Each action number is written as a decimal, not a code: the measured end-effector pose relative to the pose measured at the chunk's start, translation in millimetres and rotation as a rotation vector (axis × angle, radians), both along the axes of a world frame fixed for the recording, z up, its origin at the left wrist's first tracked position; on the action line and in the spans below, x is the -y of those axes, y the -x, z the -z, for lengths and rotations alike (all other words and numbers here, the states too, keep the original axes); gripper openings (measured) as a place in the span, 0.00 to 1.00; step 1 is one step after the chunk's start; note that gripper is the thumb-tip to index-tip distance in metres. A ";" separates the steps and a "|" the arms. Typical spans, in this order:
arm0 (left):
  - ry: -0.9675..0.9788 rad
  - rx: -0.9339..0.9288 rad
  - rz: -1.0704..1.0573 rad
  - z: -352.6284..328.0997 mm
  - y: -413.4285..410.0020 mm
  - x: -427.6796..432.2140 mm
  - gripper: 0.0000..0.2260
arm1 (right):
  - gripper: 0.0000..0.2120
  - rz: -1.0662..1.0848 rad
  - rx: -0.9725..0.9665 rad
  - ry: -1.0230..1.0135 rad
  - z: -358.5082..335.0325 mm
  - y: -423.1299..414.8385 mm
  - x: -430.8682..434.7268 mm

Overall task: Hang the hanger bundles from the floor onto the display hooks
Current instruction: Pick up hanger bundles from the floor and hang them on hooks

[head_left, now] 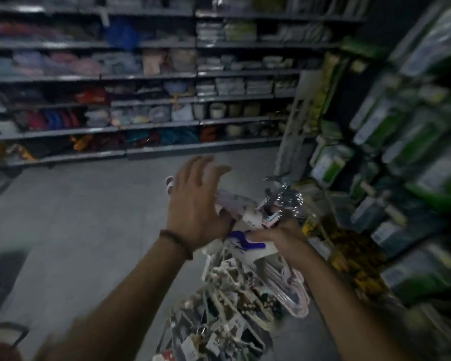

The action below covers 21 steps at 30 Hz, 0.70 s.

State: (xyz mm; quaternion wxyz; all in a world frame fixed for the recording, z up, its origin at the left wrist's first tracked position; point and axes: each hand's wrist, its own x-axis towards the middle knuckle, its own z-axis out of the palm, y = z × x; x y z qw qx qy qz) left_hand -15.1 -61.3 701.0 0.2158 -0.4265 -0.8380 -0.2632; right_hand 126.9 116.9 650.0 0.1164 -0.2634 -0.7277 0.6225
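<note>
A bundle of pale pink hangers [289, 287] with a white and purple label [248, 246] is held up in front of me. My right hand [276, 237] grips it at the label. Just left of it, my left hand [195, 204] hovers with fingers spread and straight, back toward me, a dark bracelet on the wrist. A clear-wrapped hanger bundle [284, 201] shows behind the hands. More hanger bundles [219, 321], white with tags, hang or pile below. The frame is blurred, and no display hook can be made out.
A display wall of green and white packaged goods [414, 142] rises close on the right. Long grey shelves [141, 100] of folded cloth and containers run across the back. Grey floor [76, 217] lies to the left. A dark-handled object [8, 332] sits at the bottom left.
</note>
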 end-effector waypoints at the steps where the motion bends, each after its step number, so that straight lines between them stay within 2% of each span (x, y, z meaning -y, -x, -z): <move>1: -0.282 0.005 -0.020 4.1 -18.7 0.5 0.31 | 0.24 0.090 -0.039 0.057 -8.9 -20.8 3.4; 2: -0.518 0.104 -0.060 11.0 -36.9 -2.4 0.30 | 0.20 0.174 -0.087 0.125 -16.1 -39.7 8.2; 3: -0.669 0.293 -0.096 16.7 -54.7 -8.7 0.32 | 0.18 0.249 -0.128 0.197 -23.4 -57.5 14.2; 4: -0.729 0.574 -0.090 17.9 -73.1 -17.5 0.37 | 0.17 0.313 -0.161 0.278 -31.5 -76.7 22.3; 6: -0.710 1.218 0.099 10.2 -104.3 -37.5 0.48 | 0.20 0.392 -0.196 0.424 -44.9 -111.9 40.4; 7: -0.661 1.465 0.264 4.0 -118.6 -46.4 0.48 | 0.24 0.436 -0.219 0.460 -49.6 -130.3 48.2; 8: -0.593 1.634 0.425 -4.0 -132.0 -54.7 0.46 | 0.28 0.481 -0.249 0.481 -53.8 -149.2 55.3; 10: -0.504 1.765 0.639 -22.1 -162.5 -66.1 0.40 | 0.32 0.559 -0.317 0.504 -61.1 -190.2 71.4; 12: -0.472 1.823 0.705 -39.0 -203.8 -74.4 0.34 | 0.30 0.611 -0.375 0.507 -66.8 -233.7 86.3; 15: -0.431 1.768 0.682 -56.9 -273.0 -84.8 0.07 | 0.29 0.717 -0.404 0.465 -80.0 -297.1 102.5; 18: -0.330 1.745 0.760 -66.9 -347.1 -98.1 0.11 | 0.30 0.833 -0.266 0.258 -102.5 -370.4 122.8; 20: -0.303 1.684 0.870 -75.5 -404.1 -106.2 0.10 | 0.26 0.849 -0.073 0.163 -115.2 -433.1 141.8; 21: -0.308 1.667 0.929 -79.8 -434.7 -109.1 0.11 | 0.27 0.882 0.049 0.077 -120.4 -469.9 151.4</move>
